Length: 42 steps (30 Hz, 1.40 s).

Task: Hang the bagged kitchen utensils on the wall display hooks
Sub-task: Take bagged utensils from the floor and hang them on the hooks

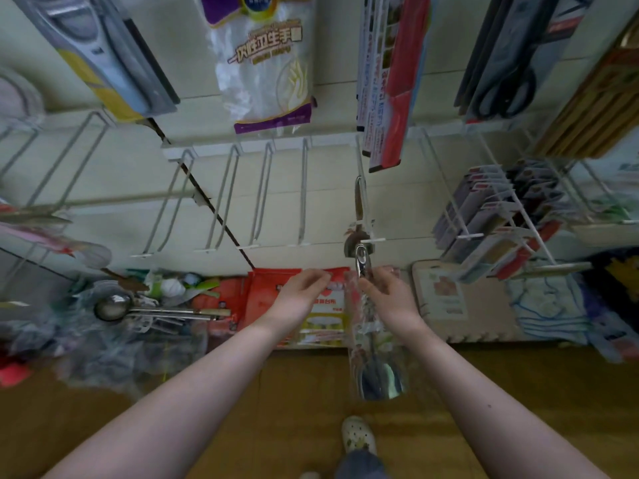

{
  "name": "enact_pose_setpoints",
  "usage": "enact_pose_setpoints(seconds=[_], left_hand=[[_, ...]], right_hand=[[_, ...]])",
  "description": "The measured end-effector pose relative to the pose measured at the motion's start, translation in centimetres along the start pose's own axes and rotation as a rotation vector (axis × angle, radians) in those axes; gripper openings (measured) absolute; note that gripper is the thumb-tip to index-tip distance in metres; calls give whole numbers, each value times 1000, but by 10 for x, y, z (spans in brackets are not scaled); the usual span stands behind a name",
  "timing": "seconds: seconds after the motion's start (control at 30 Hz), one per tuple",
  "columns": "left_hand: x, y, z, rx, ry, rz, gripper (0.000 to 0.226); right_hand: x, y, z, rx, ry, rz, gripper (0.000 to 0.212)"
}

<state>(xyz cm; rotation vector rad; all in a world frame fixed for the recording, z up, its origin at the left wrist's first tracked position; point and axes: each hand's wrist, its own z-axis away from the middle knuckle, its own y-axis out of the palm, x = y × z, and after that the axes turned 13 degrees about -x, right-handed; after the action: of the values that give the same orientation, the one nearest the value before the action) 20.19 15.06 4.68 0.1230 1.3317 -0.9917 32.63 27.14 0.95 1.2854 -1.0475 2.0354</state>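
Hands: your right hand (387, 292) grips the bagged ladle (380, 376) by its handle; your left hand (304, 288) curls at the bag's top, grip unclear; threading stage, I judge; next, guide the handle's hole onto the hook (372, 240) just above.

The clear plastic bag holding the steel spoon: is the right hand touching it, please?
Touching: head view shows the right hand gripping the clear bag near its top.

Pale slatted wall (131, 167), wooden floor (294, 392)
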Motion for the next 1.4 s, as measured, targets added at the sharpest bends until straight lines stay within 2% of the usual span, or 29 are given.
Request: enact_pose_setpoints(seconds=[0.1, 0.33, 0.5, 0.9, 1.0, 1.13, 1.23, 1.27, 1.4], left_hand=[[-4, 5, -2, 5, 1, -17, 27], [-9, 13, -9, -17, -15, -17, 30], [-9, 14, -12, -44, -35, -25, 36], [-3, 13, -15, -76, -61, -73, 33], [-4, 13, -16, -78, -61, -73, 34], [-5, 14, -21, -73, -70, -69, 36], [-6, 15, -24, -78, -80, -54, 36], [-7, 15, -25, -79, -78, -47, 35], [-6, 16, -30, -87, -62, -37, 32]], right_hand=[[0, -4, -7, 17, -26, 52, 27], [-4, -11, -26, 7, 11, 19, 39], [-7, -10, -35, 15, 6, 39, 37], [-5, -7, -43, 16, 6, 100, 41], [-6, -6, -46, 16, 0, 78, 53], [-8, -4, -51, 16, 6, 76, 34], [-7, -3, -56, 7, 7, 63, 42], [-7, -2, -58, 7, 8, 71, 39], [1, 2, -69, -14, 21, 133, 12]])
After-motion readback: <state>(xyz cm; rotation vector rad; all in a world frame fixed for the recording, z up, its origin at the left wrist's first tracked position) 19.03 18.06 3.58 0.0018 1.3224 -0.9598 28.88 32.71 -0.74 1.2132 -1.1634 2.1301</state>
